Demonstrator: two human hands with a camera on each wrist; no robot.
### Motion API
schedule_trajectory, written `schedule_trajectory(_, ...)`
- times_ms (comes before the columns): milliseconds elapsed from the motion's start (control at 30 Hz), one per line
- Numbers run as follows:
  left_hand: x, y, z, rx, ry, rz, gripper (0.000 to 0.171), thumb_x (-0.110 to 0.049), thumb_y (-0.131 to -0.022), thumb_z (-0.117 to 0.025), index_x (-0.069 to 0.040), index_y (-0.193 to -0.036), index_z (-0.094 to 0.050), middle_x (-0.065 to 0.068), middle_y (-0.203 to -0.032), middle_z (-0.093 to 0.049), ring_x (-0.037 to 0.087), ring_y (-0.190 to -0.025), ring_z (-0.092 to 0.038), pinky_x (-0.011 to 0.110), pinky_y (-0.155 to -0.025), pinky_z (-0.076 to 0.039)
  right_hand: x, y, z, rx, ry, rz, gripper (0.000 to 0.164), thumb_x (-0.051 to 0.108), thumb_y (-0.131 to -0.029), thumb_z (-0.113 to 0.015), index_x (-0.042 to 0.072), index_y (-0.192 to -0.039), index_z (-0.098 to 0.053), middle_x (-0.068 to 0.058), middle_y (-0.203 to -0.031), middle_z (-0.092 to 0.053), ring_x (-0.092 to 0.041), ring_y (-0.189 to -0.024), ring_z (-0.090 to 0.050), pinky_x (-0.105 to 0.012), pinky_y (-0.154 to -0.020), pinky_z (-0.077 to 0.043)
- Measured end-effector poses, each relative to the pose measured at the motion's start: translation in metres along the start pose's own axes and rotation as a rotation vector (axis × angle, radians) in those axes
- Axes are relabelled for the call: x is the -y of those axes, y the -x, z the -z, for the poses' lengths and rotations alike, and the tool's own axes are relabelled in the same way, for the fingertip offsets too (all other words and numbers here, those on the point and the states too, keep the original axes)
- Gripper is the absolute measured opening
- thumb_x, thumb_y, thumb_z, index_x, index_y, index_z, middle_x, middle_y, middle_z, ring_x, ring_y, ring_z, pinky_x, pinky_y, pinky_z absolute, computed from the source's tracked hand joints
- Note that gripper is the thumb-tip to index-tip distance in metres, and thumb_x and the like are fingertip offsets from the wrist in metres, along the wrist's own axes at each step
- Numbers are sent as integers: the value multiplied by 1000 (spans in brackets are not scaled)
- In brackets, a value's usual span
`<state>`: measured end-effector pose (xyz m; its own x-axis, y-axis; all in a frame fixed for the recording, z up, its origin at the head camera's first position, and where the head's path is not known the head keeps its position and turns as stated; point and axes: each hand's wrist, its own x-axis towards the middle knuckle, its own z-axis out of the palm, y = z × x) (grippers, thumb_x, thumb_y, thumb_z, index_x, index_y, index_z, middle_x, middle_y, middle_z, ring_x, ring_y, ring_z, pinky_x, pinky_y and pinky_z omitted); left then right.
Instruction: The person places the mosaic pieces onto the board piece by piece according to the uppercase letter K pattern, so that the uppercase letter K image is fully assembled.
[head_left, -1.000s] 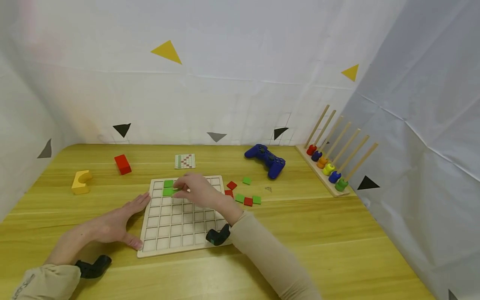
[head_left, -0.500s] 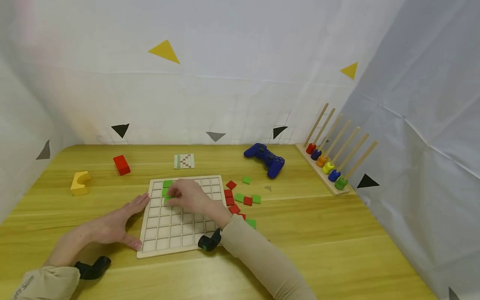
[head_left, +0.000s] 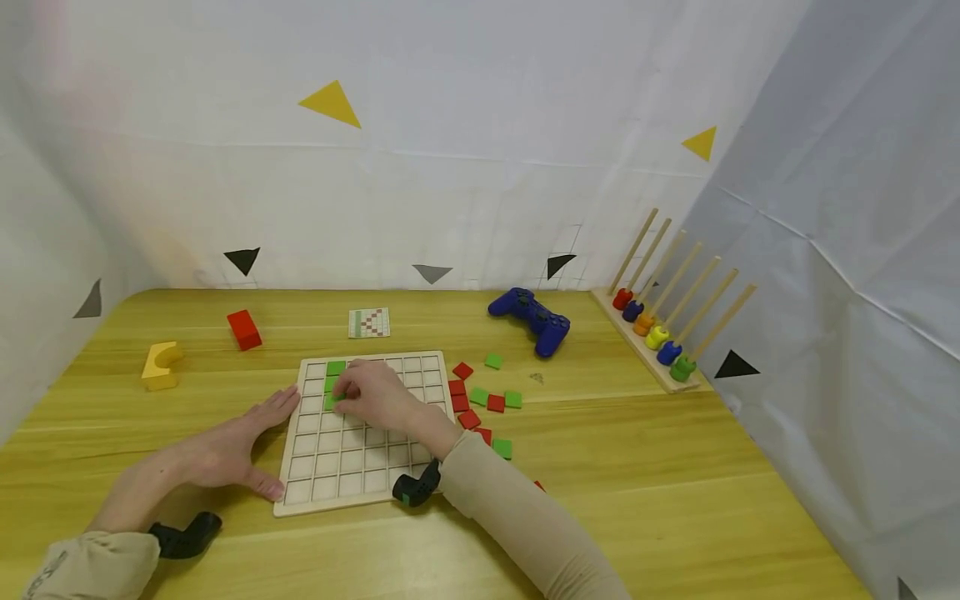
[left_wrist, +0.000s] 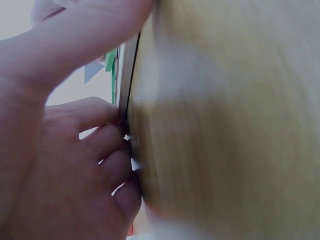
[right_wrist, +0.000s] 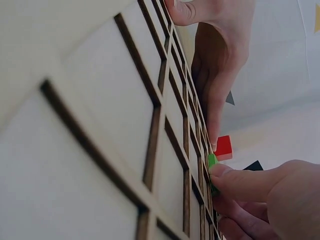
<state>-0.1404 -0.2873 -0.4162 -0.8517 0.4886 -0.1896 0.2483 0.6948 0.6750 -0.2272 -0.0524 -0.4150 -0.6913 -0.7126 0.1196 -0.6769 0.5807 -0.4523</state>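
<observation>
A wooden grid board (head_left: pixel 327 464) lies on the table in the head view. My right hand (head_left: pixel 381 398) is over its upper left part, thumb and fingertips pinching a green square tile (head_left: pixel 330 403) in the third cell down of the second column. Green tiles (head_left: pixel 335 367) fill the two cells above it. In the right wrist view the thumb lies against the green tile (right_wrist: pixel 212 161), low at the board's surface. My left hand (head_left: pixel 225 450) rests on the table with fingers spread, its fingertips and thumb touching the board's left edge.
Loose red tiles (head_left: pixel 459 403) and green tiles (head_left: pixel 513 399) lie right of the board. Behind it is a small pattern card (head_left: pixel 369 322). A blue game controller (head_left: pixel 529 321), a peg rack (head_left: pixel 637 333), a red block (head_left: pixel 244 330) and a yellow arch block (head_left: pixel 160 367) stand around.
My right hand has moved down the second column from the upper cells to the third, with the green tile in its fingers. The left hand has stayed in place.
</observation>
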Motion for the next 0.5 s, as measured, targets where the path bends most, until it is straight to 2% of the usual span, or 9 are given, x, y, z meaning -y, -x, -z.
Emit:
schedule_trajectory(167,-1,0,0,2,0,5,128,-41,-65,-90,1,-159,-14,30,-164,-2,64,-142,-3,76,-110,-10,0,1,-1,-1,7,29,15,20,-90,-76,13,-104,-74,2,-99,-68,-3,-84,-65,-7,-71,-46)
schedule_trajectory(500,-1,0,0,3,-8,10,128,-42,-66,-89,0,-159,-12,31,-163,-3,64,-142,-4,77,-109,-12,0,0,-1,0,19,31,13,19,-91,-74,15,-104,-74,3,-98,-67,-2,-81,-61,-8,-69,-44)
